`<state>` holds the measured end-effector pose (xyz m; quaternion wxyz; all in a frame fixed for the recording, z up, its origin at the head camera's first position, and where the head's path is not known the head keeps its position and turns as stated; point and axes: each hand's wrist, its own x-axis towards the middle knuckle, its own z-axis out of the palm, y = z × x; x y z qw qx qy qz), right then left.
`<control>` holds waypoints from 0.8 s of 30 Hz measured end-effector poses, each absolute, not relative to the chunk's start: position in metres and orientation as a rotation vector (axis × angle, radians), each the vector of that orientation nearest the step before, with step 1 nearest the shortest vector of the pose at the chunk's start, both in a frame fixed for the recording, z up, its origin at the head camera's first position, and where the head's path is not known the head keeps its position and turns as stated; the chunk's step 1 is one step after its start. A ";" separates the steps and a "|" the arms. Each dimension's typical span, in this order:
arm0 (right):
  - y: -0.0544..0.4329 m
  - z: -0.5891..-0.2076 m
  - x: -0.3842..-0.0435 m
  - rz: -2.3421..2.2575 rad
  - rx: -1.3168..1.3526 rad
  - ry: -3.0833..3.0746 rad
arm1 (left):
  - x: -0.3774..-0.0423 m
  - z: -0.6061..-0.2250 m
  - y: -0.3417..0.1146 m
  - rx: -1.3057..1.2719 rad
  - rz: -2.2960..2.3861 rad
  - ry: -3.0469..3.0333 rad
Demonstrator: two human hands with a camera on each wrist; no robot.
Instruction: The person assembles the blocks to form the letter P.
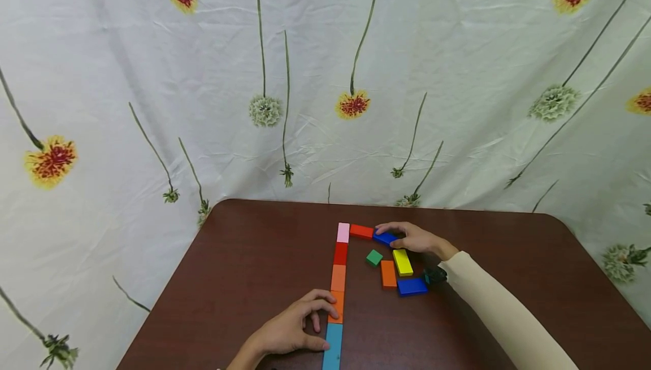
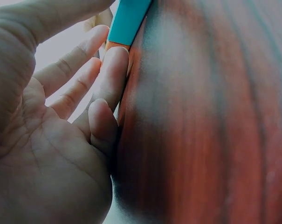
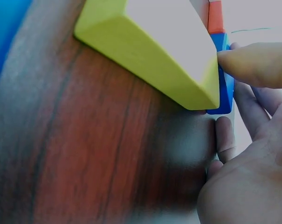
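Observation:
A line of flat blocks runs away from the person: light blue block [image 1: 333,344], orange block [image 1: 335,314], salmon block [image 1: 338,278], dark red block [image 1: 341,253] and pink block [image 1: 343,233]. My left hand [image 1: 297,325] rests beside its near part, fingertips on the orange block and thumb at the light blue block's edge. From the pink block, a red block [image 1: 361,231] extends right. My right hand [image 1: 414,239] pinches a blue block [image 1: 385,238] at the red one's right end. In the right wrist view, thumb and fingers lie on either side of that blue block [image 3: 223,100].
Near the right hand lie a yellow block [image 1: 403,262], a second orange block [image 1: 388,274], a green block [image 1: 374,257] and another blue block [image 1: 412,287]. The dark brown table [image 1: 244,262] ends at a flowered cloth [image 1: 315,133] behind it.

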<state>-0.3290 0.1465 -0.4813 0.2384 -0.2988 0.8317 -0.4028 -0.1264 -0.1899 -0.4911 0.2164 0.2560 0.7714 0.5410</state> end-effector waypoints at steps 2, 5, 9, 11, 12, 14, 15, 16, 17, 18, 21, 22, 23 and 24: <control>0.146 -0.481 -0.329 -1.097 -0.819 2.282 | -0.126 -0.491 -0.190 0.709 1.498 2.139; 0.146 -0.482 -0.329 -1.090 -0.818 2.286 | -0.126 -0.491 -0.190 0.701 1.497 2.137; 0.147 -0.484 -0.330 -1.095 -0.809 2.287 | -0.125 -0.492 -0.190 0.691 1.492 2.137; 0.147 -0.485 -0.330 -1.100 -0.808 2.288 | -0.125 -0.492 -0.190 0.689 1.490 2.140; 0.147 -0.485 -0.330 -1.104 -0.807 2.288 | -0.125 -0.492 -0.190 0.687 1.490 2.140; 0.147 -0.485 -0.330 -1.117 -0.804 2.286 | -0.125 -0.492 -0.190 0.686 1.492 2.141; 0.146 -0.485 -0.330 -1.120 -0.803 2.286 | -0.126 -0.492 -0.190 0.686 1.493 2.142; 0.146 -0.485 -0.330 -1.125 -0.804 2.284 | -0.126 -0.492 -0.190 0.686 1.494 2.141; 0.146 -0.485 -0.330 -1.129 -0.804 2.284 | -0.126 -0.491 -0.190 0.688 1.495 2.140; 0.146 -0.484 -0.330 -1.136 -0.798 2.281 | -0.126 -0.491 -0.190 0.690 1.496 2.140; 0.145 -0.483 -0.329 -1.152 -0.773 2.295 | -0.126 -0.491 -0.190 0.696 1.496 2.139; 0.145 -0.482 -0.328 -1.156 -0.760 2.306 | -0.126 -0.491 -0.190 0.697 1.497 2.138; 0.143 -0.481 -0.328 -1.160 -0.739 2.322 | -0.126 -0.490 -0.190 0.696 1.498 2.136; 0.142 -0.481 -0.327 -1.163 -0.718 2.339 | -0.126 -0.490 -0.190 0.697 1.499 2.136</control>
